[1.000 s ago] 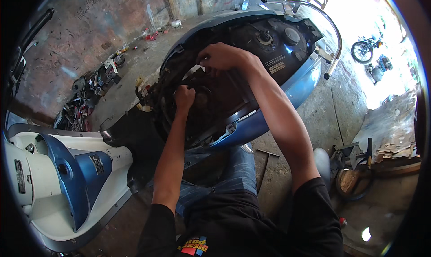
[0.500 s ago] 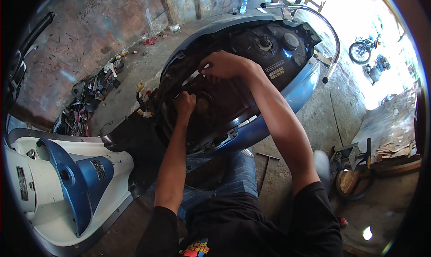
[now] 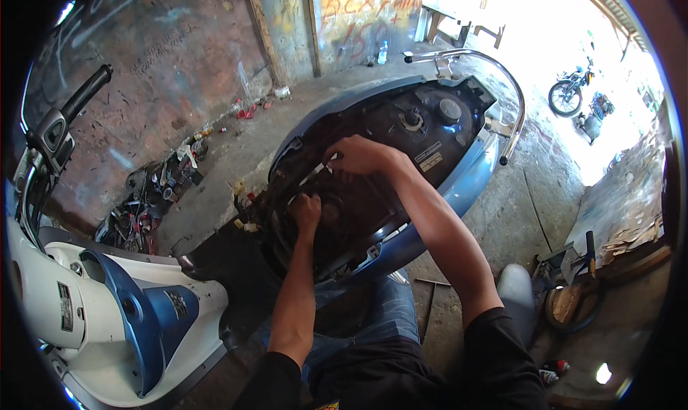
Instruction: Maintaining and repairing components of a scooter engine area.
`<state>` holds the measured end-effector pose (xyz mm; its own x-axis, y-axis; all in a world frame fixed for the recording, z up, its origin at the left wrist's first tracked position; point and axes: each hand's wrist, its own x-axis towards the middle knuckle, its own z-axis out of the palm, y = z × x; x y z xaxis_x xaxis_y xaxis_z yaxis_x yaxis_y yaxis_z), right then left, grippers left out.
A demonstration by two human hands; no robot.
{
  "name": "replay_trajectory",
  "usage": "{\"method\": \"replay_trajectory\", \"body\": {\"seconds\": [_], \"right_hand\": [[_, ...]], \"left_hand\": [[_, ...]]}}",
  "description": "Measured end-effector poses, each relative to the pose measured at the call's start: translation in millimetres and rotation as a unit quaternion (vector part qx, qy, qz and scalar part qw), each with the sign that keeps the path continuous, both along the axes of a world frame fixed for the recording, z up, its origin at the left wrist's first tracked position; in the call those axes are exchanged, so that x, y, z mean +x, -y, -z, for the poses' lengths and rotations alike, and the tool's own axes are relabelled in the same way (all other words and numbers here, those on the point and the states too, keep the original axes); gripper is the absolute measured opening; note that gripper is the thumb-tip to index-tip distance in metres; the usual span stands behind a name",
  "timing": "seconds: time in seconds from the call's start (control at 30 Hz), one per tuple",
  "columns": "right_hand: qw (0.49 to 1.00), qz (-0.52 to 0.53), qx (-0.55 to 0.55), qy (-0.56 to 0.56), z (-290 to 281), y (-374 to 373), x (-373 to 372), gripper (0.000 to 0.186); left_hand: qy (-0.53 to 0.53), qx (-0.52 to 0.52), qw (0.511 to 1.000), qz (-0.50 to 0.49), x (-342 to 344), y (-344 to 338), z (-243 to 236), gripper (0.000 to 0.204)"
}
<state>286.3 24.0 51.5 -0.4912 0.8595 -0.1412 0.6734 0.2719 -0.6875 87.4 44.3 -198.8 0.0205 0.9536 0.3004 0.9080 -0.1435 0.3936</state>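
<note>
A blue and white scooter (image 3: 459,188) stands before me with its seat off and its dark inner bay (image 3: 373,216) exposed. My right hand (image 3: 358,156) reaches over the middle of the bay, fingers closed on a slim, whitish piece (image 3: 314,172) whose kind I cannot make out. It points down to the left, toward my other hand. My left hand (image 3: 306,209) is a closed fist low in the bay's front end; whatever it holds is hidden. A round dark part (image 3: 330,211) lies just right of that fist.
Loose wires with connectors (image 3: 247,209) stick out at the bay's front left. A chrome grab rail (image 3: 517,98) curves round the tail. Used parts (image 3: 147,199) are heaped by the left wall. A motorcycle (image 3: 567,95) stands outside. The handlebar (image 3: 86,95) rises at the far left.
The view has tilted up, so the scooter sits lower and slightly right. Both hands keep nearly the same places in the bay, still closed, the right on the slim piece.
</note>
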Motion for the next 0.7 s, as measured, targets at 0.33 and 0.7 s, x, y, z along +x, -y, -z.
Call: {"method": "replay_trajectory", "body": {"seconds": [0.33,0.7], "right_hand": [[1.0,0.003,-0.007,0.014,-4.5,-1.9,-2.0,0.03],[0.986,-0.031,0.154,0.055,22.6,-16.2,0.0,0.032]], "left_hand": [[-0.008,0.027,0.999,0.018,-9.2,-12.6,17.5,0.039],[-0.029,0.05,0.997,0.059,-17.0,-8.6,-13.9,0.02]]}}
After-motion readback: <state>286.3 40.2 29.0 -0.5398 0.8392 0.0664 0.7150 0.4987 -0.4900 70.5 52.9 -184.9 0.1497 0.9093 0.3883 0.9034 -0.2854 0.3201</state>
